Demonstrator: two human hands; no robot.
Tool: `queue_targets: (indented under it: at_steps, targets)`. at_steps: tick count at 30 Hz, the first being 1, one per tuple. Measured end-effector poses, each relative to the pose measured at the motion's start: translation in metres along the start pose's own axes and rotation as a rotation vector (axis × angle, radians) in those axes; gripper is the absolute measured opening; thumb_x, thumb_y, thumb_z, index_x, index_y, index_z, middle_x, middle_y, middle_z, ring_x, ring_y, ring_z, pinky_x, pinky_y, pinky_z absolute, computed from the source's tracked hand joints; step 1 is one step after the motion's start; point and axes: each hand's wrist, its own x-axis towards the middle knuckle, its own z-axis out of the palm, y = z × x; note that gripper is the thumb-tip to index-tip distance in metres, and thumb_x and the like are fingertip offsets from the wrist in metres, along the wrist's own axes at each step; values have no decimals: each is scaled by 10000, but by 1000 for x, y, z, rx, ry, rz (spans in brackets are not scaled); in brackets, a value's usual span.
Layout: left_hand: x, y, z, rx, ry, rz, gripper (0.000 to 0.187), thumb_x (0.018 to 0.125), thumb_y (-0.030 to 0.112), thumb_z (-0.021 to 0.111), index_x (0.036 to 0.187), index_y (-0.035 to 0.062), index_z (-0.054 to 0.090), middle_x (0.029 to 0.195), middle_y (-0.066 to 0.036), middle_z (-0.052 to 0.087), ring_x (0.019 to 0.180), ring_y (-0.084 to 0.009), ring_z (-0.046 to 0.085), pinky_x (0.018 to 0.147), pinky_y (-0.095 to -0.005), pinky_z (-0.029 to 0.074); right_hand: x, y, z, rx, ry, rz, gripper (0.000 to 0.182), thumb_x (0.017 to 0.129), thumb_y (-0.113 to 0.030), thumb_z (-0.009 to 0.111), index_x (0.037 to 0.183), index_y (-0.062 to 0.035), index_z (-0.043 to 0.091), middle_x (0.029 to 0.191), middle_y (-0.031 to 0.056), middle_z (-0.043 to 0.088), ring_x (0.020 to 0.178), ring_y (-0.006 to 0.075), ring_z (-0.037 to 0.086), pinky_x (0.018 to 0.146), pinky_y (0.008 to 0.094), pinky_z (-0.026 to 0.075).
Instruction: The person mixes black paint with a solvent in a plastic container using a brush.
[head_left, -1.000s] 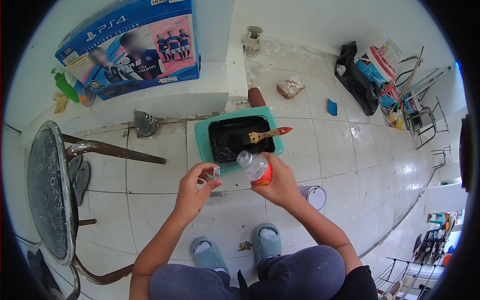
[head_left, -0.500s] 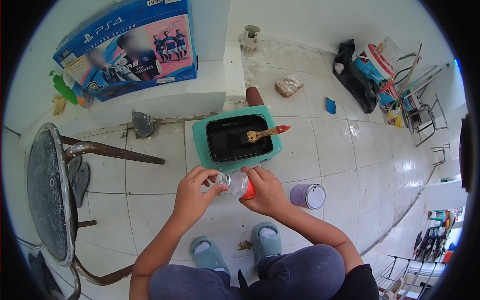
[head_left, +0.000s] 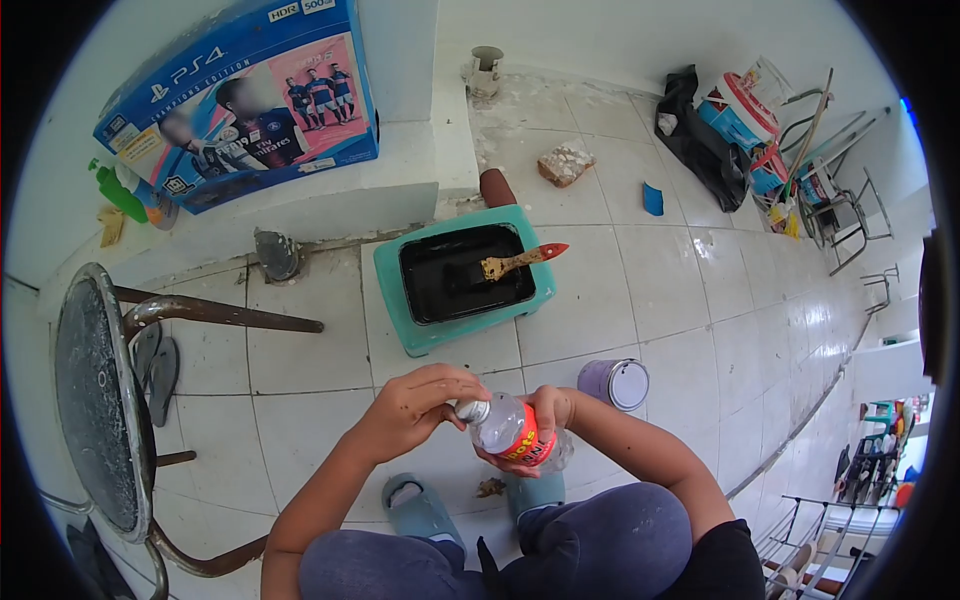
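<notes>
A clear plastic bottle with a red label (head_left: 527, 442) is held tilted above the floor, its neck toward the left. My right hand (head_left: 545, 425) is wrapped round its labelled body. My left hand (head_left: 432, 405) has its fingers closed on the silver cap (head_left: 472, 411) at the neck. Beyond the hands, a black-filled tray (head_left: 465, 275) sits on a teal stool (head_left: 400, 318). A paintbrush with a red-tipped handle (head_left: 522, 261) lies in the tray. To the right of the bottle is a lilac can (head_left: 613, 384) with a lid.
A round metal-framed stool (head_left: 95, 400) stands at the left, with dark slippers (head_left: 163, 380) beside it. A blue PS4 box (head_left: 245, 105) rests on the ledge. Farther off are a rock (head_left: 566, 164), a blue shard (head_left: 652, 199), a black bag (head_left: 705, 150) and buckets (head_left: 742, 112).
The bottle has come nearer my body and turned, so more of its red label shows. Both hands moved with it; my left hand is now over the cap. The view has shifted slightly.
</notes>
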Motion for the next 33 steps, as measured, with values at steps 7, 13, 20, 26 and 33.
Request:
queue_targets:
  at_steps: [7,13,20,26,33]
  targets:
    - [2,-31,-10,542,22,54,534,791,-66,724,1294,100,655,1210,-91,623,1131,-277,608,971,-401,514,-10,-7,-31,-473,278,8,673,571,-179,831,1172,12,593,939,160,671,856,290,687,789,378,546]
    - [-2,-82,-17,513,442,-277,1088,683,132,909,1572,148,281,1467,-144,345,1370,-301,402,1063,-441,433,-30,21,-79,-1513,977,-306,733,530,-131,930,1200,-107,635,1190,118,660,1154,364,595,1014,436,472]
    - [34,-123,-30,356,353,-170,1484,562,205,993,1594,151,-73,1622,-178,178,1514,-344,231,1219,-457,319,-41,33,-93,-1283,1265,-314,783,556,-75,924,1266,-107,595,1232,123,656,1199,371,599,1017,433,495]
    - [51,-141,-31,107,315,-71,1495,584,216,992,1587,146,-115,1593,-187,275,1461,-355,356,1203,-473,338,-75,36,-111,-1394,1451,-93,764,647,78,761,1356,-79,524,1226,180,644,1076,344,652,918,377,543]
    - [45,-137,-18,246,379,-110,1392,629,177,964,1582,133,-51,1495,-181,343,1361,-355,475,1152,-446,409,-85,-60,-37,-1110,1823,-387,533,765,27,613,1294,-8,555,964,141,635,792,222,618,717,332,494]
